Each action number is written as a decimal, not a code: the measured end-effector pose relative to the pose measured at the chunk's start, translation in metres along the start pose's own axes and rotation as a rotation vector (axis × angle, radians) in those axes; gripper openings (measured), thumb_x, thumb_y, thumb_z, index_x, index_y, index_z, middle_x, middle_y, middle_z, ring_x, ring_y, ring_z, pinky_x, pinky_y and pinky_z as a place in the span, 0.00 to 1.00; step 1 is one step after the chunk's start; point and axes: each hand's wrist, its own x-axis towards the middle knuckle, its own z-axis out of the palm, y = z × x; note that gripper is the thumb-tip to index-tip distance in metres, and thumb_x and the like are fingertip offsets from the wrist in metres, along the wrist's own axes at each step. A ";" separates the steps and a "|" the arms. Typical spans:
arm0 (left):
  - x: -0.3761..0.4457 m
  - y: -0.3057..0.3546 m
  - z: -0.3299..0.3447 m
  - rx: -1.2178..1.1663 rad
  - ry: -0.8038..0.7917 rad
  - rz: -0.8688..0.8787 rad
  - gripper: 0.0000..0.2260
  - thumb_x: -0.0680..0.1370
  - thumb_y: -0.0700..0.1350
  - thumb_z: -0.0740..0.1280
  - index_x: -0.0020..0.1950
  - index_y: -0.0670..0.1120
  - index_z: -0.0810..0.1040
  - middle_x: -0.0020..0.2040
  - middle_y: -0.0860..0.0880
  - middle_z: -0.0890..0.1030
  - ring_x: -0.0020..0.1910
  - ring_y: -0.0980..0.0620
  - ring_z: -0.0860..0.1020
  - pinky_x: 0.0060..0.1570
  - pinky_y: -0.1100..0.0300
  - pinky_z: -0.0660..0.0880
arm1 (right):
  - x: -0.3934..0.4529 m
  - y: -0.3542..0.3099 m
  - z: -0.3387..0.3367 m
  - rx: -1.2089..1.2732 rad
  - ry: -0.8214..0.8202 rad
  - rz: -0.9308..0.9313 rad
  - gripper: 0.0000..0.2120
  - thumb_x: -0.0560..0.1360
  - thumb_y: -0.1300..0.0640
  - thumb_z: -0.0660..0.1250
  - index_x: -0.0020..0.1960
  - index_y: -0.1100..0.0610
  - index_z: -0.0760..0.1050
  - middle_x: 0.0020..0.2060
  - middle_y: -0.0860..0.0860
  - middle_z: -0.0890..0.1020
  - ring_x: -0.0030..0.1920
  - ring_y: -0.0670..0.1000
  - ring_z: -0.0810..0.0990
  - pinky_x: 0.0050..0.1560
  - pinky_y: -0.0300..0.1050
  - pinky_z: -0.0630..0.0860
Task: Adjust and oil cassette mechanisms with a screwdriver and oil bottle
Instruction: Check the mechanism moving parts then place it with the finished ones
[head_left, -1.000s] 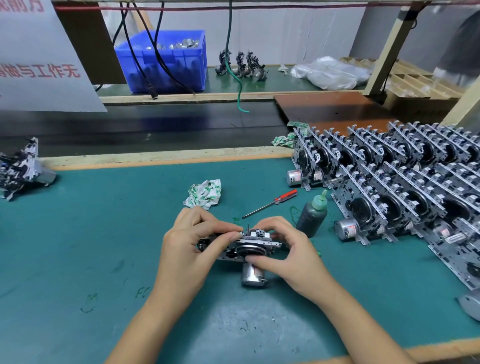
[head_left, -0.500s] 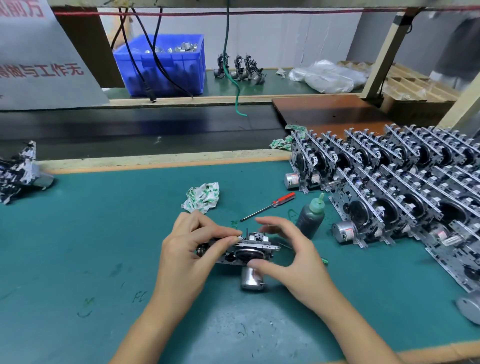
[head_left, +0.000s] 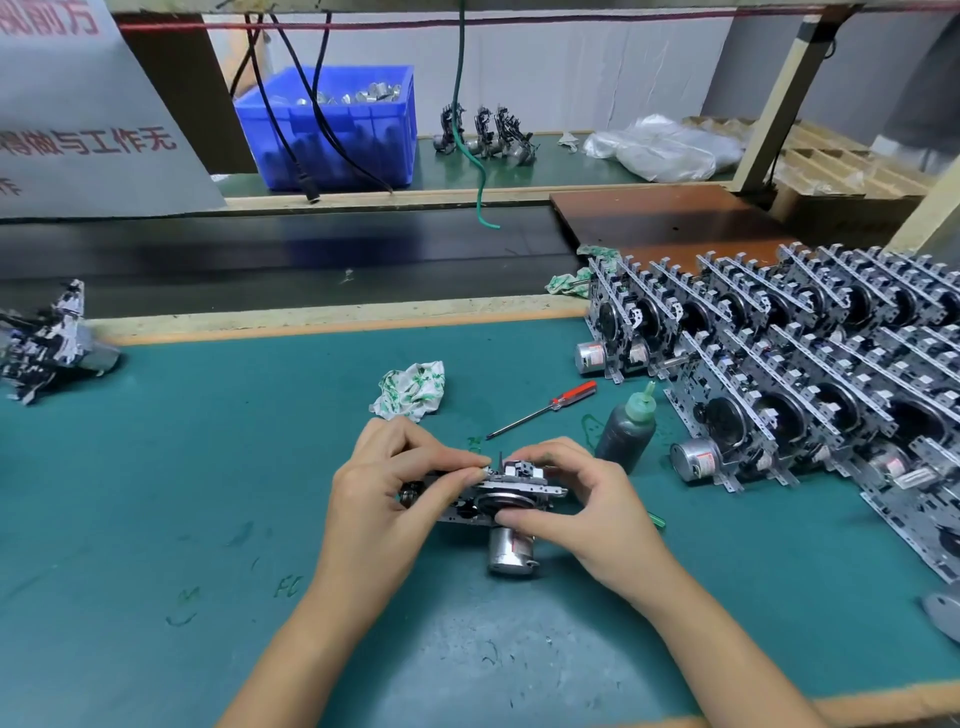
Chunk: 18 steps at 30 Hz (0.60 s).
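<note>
Both hands have barely shifted since a second ago, the right fingers having lifted slightly and curled back over the top of the part. At the far left edge of the green mat (head_left: 156, 493) lies a loose mechanism (head_left: 44, 345), well apart from the work. Near the middle, a crumpled patterned cloth (head_left: 410, 389) sits just beyond the hands. The left hand (head_left: 387, 499) grips the left end of the cassette mechanism (head_left: 498, 493), thumb and fingers curled round its frame. That mechanism is held low over the mat's centre, its silver motor (head_left: 509, 553) pointing toward the person. The right hand (head_left: 587, 514) pinches its right side, fingers arched over the top and thumb under the edge. Beyond them lies the red-handled screwdriver (head_left: 543, 410), untouched, and just right of it stands the dark oil bottle (head_left: 626, 431) with its green cap. Rows of upright mechanisms (head_left: 779, 364) fill the right side.
</note>
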 end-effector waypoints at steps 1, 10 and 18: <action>0.000 0.000 0.000 0.003 0.000 -0.002 0.06 0.70 0.46 0.71 0.42 0.58 0.83 0.37 0.53 0.75 0.42 0.57 0.72 0.43 0.72 0.66 | -0.001 0.000 0.000 -0.014 -0.003 -0.008 0.16 0.62 0.59 0.80 0.45 0.45 0.81 0.44 0.45 0.80 0.49 0.49 0.79 0.57 0.48 0.73; 0.001 0.000 0.001 -0.011 0.004 -0.002 0.06 0.70 0.45 0.71 0.42 0.57 0.83 0.37 0.53 0.76 0.42 0.56 0.73 0.44 0.71 0.67 | -0.014 0.011 -0.013 -0.739 0.192 -0.354 0.19 0.69 0.39 0.66 0.41 0.55 0.83 0.40 0.44 0.80 0.45 0.48 0.75 0.49 0.43 0.71; 0.000 -0.001 0.001 -0.022 -0.001 -0.014 0.06 0.70 0.46 0.71 0.42 0.57 0.83 0.37 0.53 0.75 0.42 0.56 0.72 0.44 0.72 0.66 | -0.014 0.013 -0.014 -0.899 0.239 -0.457 0.19 0.70 0.41 0.66 0.38 0.57 0.82 0.36 0.44 0.81 0.41 0.49 0.76 0.46 0.40 0.70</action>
